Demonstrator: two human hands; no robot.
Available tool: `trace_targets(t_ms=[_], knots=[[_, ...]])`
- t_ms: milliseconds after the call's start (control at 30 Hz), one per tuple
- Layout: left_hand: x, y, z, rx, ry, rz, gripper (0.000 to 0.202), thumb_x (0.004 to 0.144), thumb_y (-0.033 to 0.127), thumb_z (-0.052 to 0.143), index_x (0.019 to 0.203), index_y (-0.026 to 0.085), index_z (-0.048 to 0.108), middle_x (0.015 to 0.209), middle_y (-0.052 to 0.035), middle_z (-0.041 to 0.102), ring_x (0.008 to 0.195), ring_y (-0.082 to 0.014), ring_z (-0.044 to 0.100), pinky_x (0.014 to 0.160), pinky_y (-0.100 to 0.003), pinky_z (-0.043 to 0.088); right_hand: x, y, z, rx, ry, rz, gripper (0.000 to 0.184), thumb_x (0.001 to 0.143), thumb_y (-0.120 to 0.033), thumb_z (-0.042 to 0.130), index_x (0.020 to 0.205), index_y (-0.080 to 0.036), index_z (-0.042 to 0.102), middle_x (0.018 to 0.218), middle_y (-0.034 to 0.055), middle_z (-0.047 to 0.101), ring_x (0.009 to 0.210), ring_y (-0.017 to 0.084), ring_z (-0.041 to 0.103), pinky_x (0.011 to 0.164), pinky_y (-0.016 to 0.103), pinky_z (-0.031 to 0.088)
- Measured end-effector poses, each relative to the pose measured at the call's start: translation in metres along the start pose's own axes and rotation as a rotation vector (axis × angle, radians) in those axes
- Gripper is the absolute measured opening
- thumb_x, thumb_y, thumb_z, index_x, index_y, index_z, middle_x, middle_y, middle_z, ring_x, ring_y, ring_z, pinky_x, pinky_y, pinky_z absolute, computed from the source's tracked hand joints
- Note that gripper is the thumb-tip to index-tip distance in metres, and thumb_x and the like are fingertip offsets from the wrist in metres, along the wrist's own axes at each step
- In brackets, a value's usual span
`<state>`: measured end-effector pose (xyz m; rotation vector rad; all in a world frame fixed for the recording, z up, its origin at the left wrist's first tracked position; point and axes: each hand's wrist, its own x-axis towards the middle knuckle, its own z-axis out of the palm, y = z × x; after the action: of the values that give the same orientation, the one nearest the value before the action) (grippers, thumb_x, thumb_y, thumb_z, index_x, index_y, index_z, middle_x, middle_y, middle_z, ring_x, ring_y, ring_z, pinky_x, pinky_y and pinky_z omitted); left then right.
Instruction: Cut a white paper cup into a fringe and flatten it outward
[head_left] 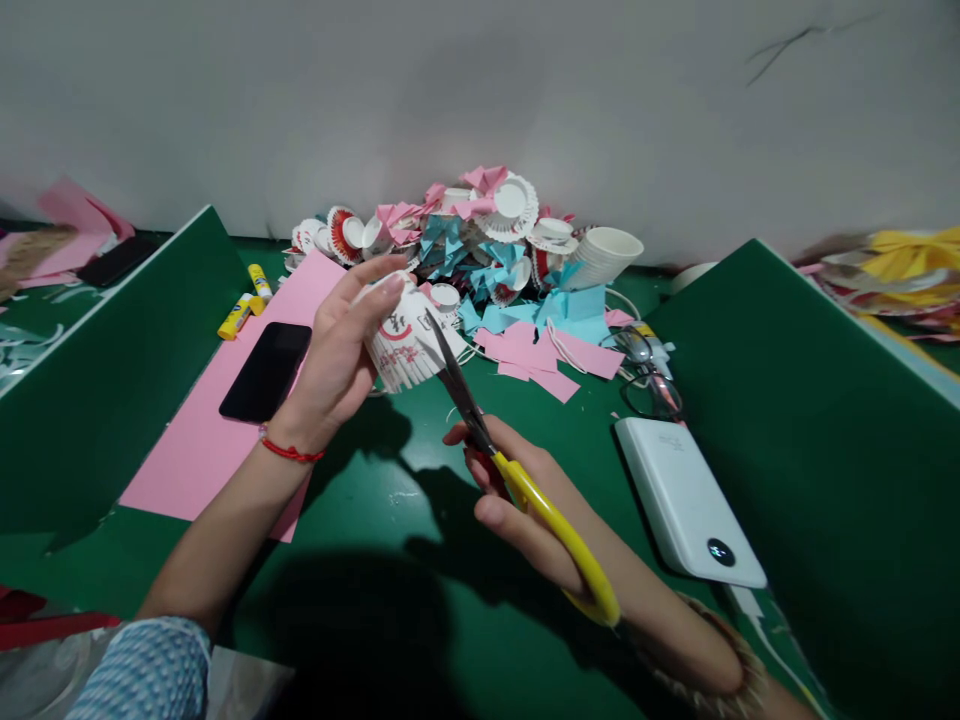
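My left hand grips a white paper cup with red and black print, tilted in the air above the table. Narrow slits run up from the cup's lower edge, so that edge hangs as a fringe. In my right hand is a pair of scissors with yellow handles. Their dark blades point up and left and meet the right side of the cup. Where the lower blade sits against the paper is hard to make out.
Pink paper lies at left under a black phone, near yellow glue sticks. Behind is a heap of cut cups and paper. Glasses and a white power bank sit at right. Green dividers flank the table.
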<state>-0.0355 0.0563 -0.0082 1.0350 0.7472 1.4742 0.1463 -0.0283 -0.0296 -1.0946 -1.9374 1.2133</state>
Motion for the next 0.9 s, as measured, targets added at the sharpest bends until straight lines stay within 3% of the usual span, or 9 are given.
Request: trace_targets(t_ms=[100, 300, 667, 900], knots=[[0.0006, 0.0015, -0.0019, 0.015, -0.014, 0.030, 0.018, 0.076, 0.027, 0.067, 0.091, 0.020, 0.061, 0.080, -0.0003, 0.066, 0.088, -0.0193, 0.068, 0.080, -0.034, 0.054, 0.0012, 0.0009, -0.0020, 0.003, -0.018, 0.001, 0.062, 0.079, -0.075, 0.042, 0.099, -0.017, 0.048, 0.073, 0.0004, 0.044, 0.061, 0.014, 0.039, 0.054, 0.026, 0.036], [-0.0004, -0.0004, 0.0011, 0.015, -0.057, -0.032, 0.023, 0.070, 0.028, 0.072, 0.088, 0.020, 0.061, 0.082, 0.0002, 0.068, 0.081, -0.0161, 0.068, 0.075, -0.029, 0.056, 0.0034, 0.0017, -0.0012, 0.010, -0.036, -0.028, 0.064, 0.080, -0.076, 0.037, 0.100, -0.016, 0.049, 0.072, -0.0001, 0.044, 0.061, 0.014, 0.040, 0.056, 0.027, 0.036], [-0.0015, -0.0004, 0.0008, 0.071, -0.082, -0.037, 0.021, 0.075, 0.029, 0.068, 0.091, 0.021, 0.056, 0.083, 0.0008, 0.064, 0.085, -0.0164, 0.067, 0.080, -0.032, 0.055, 0.0018, 0.0061, -0.0001, 0.029, -0.019, -0.035, 0.059, 0.083, -0.073, 0.038, 0.101, -0.017, 0.050, 0.068, -0.0025, 0.042, 0.058, 0.012, 0.036, 0.053, 0.026, 0.032], [-0.0012, -0.0001, 0.0007, 0.036, -0.056, -0.020, 0.018, 0.073, 0.028, 0.069, 0.087, 0.021, 0.059, 0.079, 0.0013, 0.065, 0.077, -0.0144, 0.066, 0.071, -0.028, 0.054, 0.0015, 0.0068, 0.0004, 0.033, -0.022, -0.023, 0.058, 0.083, -0.072, 0.039, 0.098, -0.017, 0.049, 0.066, -0.0029, 0.041, 0.058, 0.012, 0.036, 0.052, 0.026, 0.031]])
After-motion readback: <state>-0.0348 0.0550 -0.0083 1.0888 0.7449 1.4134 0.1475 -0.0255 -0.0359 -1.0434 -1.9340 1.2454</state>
